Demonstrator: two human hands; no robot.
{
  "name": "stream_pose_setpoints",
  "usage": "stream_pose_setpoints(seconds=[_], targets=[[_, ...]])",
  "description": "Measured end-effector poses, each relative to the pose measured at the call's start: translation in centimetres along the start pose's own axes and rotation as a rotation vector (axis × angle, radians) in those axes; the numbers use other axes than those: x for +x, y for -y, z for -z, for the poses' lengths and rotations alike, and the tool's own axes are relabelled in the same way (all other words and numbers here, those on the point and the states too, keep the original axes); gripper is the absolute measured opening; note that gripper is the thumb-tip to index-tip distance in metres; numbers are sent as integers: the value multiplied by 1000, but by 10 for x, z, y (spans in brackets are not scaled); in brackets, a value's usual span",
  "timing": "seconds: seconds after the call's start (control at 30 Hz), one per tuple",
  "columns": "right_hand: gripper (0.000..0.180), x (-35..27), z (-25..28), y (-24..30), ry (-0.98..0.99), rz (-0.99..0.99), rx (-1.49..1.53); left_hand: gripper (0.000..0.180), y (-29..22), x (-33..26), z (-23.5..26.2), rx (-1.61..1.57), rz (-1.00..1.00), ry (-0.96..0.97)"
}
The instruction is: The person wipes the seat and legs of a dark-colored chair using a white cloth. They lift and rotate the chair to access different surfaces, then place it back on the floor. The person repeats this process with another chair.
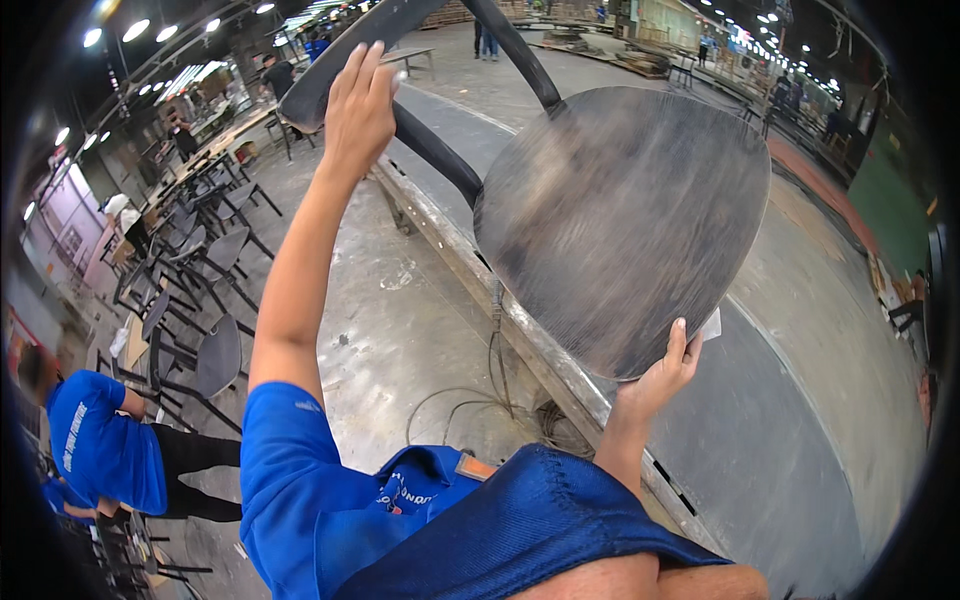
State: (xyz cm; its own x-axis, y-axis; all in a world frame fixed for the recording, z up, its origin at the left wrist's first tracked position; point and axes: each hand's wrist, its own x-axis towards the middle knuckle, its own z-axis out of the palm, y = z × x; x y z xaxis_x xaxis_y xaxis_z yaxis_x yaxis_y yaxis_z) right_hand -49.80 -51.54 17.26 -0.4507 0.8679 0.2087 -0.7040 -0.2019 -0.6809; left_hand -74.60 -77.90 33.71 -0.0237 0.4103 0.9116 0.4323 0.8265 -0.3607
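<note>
I lift the dark chair (620, 225), left hand (357, 105) clasping its backrest (330, 75), right hand (662, 372) gripping the seat's near edge for balance.

Both hands, left hand (358, 105); right hand (660, 375), apparently grip dark chair (620, 225).

The chair (620, 225) is dark wood with a rounded, worn seat — held aloft and tilted, the seat's face toward the camera. Its curved backrest (330, 70) lies toward ten o'clock, black frame bars joining it to the seat.
</note>
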Motion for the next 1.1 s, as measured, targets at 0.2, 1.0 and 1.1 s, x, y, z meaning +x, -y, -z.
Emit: stream_pose_setpoints(seconds=[0.2, 1.0, 1.1], targets=[[39, -3, -1, -3, 36, 16, -56, 16, 48, 47, -73, 234, -126, 73], [51, 12, -16, -14, 19, -1, -59, 17, 61, 123, -117, -85, 148, -244], [45, 11, -20, -17, -43, 23, -70, 11, 56, 134, -138, -20, 160, -205]])
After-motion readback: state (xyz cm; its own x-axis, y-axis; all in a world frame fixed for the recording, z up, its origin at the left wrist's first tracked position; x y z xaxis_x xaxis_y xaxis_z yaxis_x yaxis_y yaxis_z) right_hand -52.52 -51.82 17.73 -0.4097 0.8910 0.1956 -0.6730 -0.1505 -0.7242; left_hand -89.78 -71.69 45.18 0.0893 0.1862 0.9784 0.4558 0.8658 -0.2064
